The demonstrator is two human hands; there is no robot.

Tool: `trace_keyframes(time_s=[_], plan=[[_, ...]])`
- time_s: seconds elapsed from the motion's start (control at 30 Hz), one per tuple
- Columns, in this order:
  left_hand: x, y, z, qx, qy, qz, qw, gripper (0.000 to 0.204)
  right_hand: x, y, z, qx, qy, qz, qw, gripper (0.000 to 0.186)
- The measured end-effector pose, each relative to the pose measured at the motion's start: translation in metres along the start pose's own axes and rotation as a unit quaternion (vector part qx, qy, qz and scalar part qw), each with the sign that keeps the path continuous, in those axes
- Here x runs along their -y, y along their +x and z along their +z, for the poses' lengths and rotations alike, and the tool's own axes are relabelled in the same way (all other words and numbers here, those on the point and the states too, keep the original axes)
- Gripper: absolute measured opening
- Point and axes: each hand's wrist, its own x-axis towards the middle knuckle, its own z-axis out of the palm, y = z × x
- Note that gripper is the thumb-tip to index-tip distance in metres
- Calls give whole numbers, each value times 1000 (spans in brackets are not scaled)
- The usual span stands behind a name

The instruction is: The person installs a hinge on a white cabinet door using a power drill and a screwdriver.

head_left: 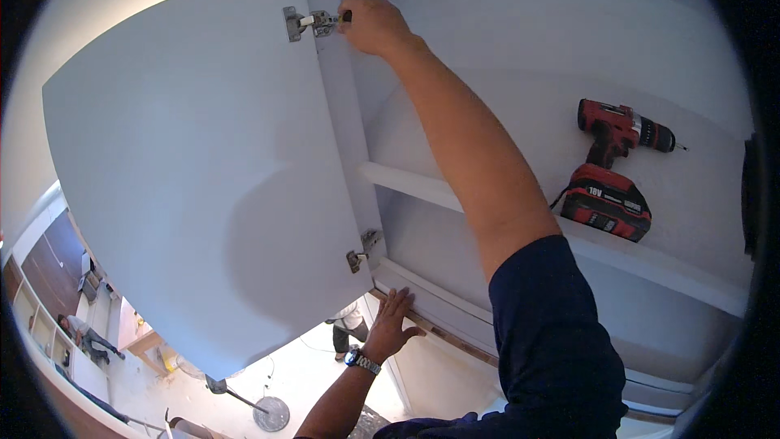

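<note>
A pale cabinet door (187, 138) stands swung out to the left, joined to the cabinet side panel (341, 106) by an upper metal hinge (313, 23) and a lower hinge (360, 258). My right hand (375, 24) is closed at the upper hinge around a screwdriver (347, 16); only a bit of its dark handle shows, and its tip points to the hinge plate. Lower down, my left hand (392, 327), with a metal watch on its wrist, lies with fingers spread against the cabinet's bottom edge (439, 330). It grips nothing.
On the cabinet shelf (674, 268) at right lies a red and black cordless drill (613, 162). Below on the floor are a round-based stand (270, 413) and a partly hidden person (349, 329). Another person (88, 337) is at far left near open shelving (45, 325).
</note>
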Motion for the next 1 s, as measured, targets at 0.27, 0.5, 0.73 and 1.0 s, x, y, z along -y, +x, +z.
trace_keyframes(time_s=[0.27, 0.5, 0.73, 1.0], plan=[[-1, -3, -5, 12, -11, -9, 1000, 82, 8, 10, -11, 104, -197, -159, 962, 24], [-4, 1, -2, 2, -14, 14, 1000, 80, -14, 65, 15, 202, -311, -84, 925, 21], [9, -6, -4, -17, -17, 1, 1000, 85, 2, 40, 9, 206, -320, -200, 903, 20], [3, -5, -3, 17, -13, -9, 1000, 80, 19, 25, -23, 176, -246, -211, 929, 25]])
